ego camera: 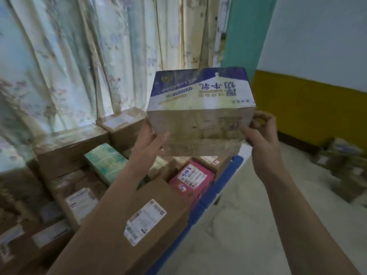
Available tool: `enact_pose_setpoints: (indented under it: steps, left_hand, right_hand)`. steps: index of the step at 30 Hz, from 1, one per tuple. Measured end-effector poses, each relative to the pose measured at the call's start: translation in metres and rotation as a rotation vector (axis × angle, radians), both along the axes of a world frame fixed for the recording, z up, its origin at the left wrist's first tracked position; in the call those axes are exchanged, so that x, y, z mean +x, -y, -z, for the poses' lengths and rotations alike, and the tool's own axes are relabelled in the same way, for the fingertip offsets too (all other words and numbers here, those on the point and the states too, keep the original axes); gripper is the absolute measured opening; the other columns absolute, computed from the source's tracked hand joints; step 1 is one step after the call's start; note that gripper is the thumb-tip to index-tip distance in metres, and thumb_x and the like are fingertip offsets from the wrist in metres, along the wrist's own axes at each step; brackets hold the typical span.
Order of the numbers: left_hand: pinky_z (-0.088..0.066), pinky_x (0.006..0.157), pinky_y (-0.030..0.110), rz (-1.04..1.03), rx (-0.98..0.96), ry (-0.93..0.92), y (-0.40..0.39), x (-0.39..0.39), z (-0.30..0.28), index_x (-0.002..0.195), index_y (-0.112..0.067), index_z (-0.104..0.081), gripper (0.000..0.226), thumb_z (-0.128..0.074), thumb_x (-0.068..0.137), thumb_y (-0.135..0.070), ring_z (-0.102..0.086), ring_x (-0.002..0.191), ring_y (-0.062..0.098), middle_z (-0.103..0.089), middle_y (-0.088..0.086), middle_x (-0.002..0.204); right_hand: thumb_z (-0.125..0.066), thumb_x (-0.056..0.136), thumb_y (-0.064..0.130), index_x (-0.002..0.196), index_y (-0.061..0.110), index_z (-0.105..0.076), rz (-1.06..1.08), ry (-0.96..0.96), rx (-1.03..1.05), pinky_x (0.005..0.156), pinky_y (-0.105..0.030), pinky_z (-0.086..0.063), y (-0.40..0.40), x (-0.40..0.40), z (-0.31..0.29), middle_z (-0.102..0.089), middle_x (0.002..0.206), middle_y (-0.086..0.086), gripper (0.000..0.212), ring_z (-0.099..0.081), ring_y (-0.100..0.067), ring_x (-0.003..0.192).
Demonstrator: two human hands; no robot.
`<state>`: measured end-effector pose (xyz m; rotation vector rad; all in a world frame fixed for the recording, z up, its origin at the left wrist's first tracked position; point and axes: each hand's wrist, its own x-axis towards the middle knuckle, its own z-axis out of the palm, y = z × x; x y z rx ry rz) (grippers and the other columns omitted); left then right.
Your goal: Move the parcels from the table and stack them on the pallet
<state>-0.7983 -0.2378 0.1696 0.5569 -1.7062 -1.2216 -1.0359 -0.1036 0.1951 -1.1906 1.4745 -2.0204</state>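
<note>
A blue-and-white printed parcel is held up in the air between both hands, above the stacked boxes; its print is seen upside down; the left hand is pressed against its lower left side with the fingers fairly straight; the right hand is curled round its right edge, gripping it; below, brown cartons, a pink parcel and a green pack are stacked on a blue pallet; a floral curtain hangs behind.
</note>
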Motion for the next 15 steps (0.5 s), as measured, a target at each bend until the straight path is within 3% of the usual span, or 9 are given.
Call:
enact_pose_setpoints:
  steps: [3, 5, 10, 15]
  left_hand:
    - [-0.059, 0.091, 0.046, -0.108, 0.045, -0.012, 0.006, -0.05, 0.01, 0.145, -0.025, -0.038, 0.067, -0.065, 0.084, -0.038, -0.059, 0.126, 0.02, -0.057, 0.001, 0.136]
    - [-0.057, 0.096, 0.05, -0.178, 0.067, -0.037, 0.009, -0.079, 0.02, 0.141, -0.024, -0.043, 0.065, -0.067, 0.082, -0.036, -0.059, 0.126, 0.023, -0.058, 0.004, 0.136]
    - [-0.059, 0.092, 0.051, -0.341, 0.114, 0.062, 0.021, -0.123, 0.038, 0.145, -0.024, -0.047, 0.071, -0.07, 0.079, -0.041, -0.064, 0.12, 0.024, -0.064, 0.0, 0.133]
    - [-0.061, 0.087, 0.048, -0.426, 0.201, 0.107, 0.044, -0.145, 0.062, 0.137, -0.041, -0.054, 0.061, -0.071, 0.079, -0.05, -0.066, 0.116, 0.025, -0.066, -0.001, 0.129]
  right_hand:
    - [-0.071, 0.084, 0.03, 0.118, 0.028, -0.054, -0.073, -0.082, 0.016, 0.097, -0.05, -0.055, 0.022, -0.056, 0.013, -0.063, 0.13, -0.01, 0.038, -0.06, -0.026, 0.125]
    - [-0.068, 0.085, 0.019, 0.122, 0.029, -0.053, -0.126, -0.117, 0.028, 0.1, -0.051, -0.054, 0.036, -0.09, 0.022, -0.061, 0.131, -0.005, 0.041, -0.057, -0.024, 0.128]
    - [-0.067, 0.078, 0.016, 0.141, 0.024, -0.048, -0.253, -0.105, 0.112, 0.088, -0.024, -0.056, 0.075, -0.143, 0.041, -0.063, 0.129, 0.015, 0.066, -0.059, -0.008, 0.123]
    - [-0.065, 0.078, 0.016, 0.149, 0.029, -0.049, -0.311, -0.105, 0.19, 0.079, -0.017, -0.055, 0.119, -0.174, 0.072, -0.064, 0.135, 0.007, 0.073, -0.061, -0.007, 0.12]
